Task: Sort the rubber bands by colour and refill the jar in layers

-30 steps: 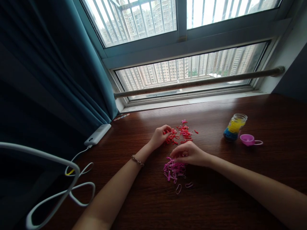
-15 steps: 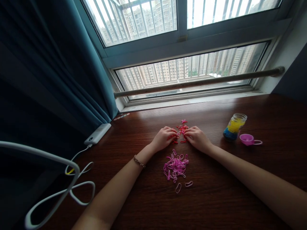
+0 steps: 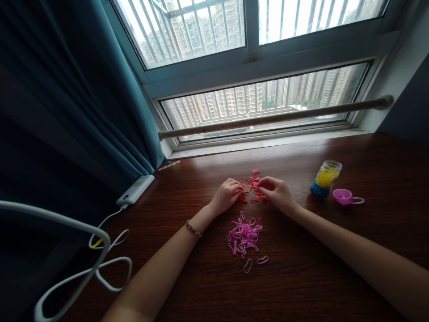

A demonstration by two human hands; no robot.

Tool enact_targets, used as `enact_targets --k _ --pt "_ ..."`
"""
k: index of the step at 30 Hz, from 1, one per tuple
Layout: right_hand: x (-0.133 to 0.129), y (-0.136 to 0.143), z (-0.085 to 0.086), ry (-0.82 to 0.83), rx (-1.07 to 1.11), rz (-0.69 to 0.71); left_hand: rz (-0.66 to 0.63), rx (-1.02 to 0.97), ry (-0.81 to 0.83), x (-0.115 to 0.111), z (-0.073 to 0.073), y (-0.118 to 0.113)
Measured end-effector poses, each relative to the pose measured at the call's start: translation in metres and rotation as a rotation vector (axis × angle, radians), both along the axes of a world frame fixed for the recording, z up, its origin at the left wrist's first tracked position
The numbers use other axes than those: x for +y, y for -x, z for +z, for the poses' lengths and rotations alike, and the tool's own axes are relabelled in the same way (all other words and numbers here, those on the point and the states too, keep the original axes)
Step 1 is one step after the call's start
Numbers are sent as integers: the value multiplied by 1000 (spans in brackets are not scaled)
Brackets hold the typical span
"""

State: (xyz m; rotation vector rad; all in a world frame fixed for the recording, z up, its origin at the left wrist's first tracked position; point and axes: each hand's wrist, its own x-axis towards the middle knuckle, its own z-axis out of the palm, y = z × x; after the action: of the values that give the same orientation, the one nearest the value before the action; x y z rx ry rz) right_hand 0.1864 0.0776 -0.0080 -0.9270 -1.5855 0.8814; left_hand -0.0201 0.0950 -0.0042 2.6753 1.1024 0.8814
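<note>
Small red rubber bands (image 3: 254,182) lie in a loose heap on the dark wooden table. My left hand (image 3: 228,195) rests at the heap's left side, its fingers curled down over some red bands. From the right, my right hand (image 3: 276,192) reaches in with thumb and forefinger pinched together at the heap; what is between the tips is too small to make out. Nearer to me lies a separate pile of pink and purple rubber bands (image 3: 245,237). Two pale pink bands (image 3: 263,260) lie just in front of that pile.
To the right stands an open glass jar (image 3: 325,180) with yellow and blue contents, beside a pink funnel-like cup (image 3: 343,196) with a loop handle. A white power bank (image 3: 136,189) and white cable (image 3: 106,250) lie at left, by a blue curtain (image 3: 134,112). A window is behind the table.
My right hand has lifted slightly, and its fingers have gone from lying over the red bands to a pinch. More red bands show between the hands. My left hand has barely moved.
</note>
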Motion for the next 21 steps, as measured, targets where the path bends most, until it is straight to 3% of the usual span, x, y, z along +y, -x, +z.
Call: enact_targets --k 3,6,8,10,13,15,16,19,21 --pt "-15 10 7 89 71 277 78 -79 25 1 1 2" --pt "-32 18 13 54 -115 579 136 -181 88 2 2 2" --pt "-38 20 16 -19 -232 664 144 -271 184 2 4 1" --pt "-34 18 15 -66 -243 557 112 -379 324 -1 9 -1" --pt "-13 5 6 -57 -210 113 -27 -494 598 -8 21 -4" --pt "5 -7 -2 -32 -279 -164 -144 -447 827 -14 30 -6" --pt "13 -13 -5 -21 -327 -231 -197 -390 941 -17 34 -6" --pt "27 -23 -15 -2 -413 -224 -338 -175 1202 -25 41 -7" --pt "29 -25 -18 -14 -462 -185 -416 -34 1277 -28 42 -8"
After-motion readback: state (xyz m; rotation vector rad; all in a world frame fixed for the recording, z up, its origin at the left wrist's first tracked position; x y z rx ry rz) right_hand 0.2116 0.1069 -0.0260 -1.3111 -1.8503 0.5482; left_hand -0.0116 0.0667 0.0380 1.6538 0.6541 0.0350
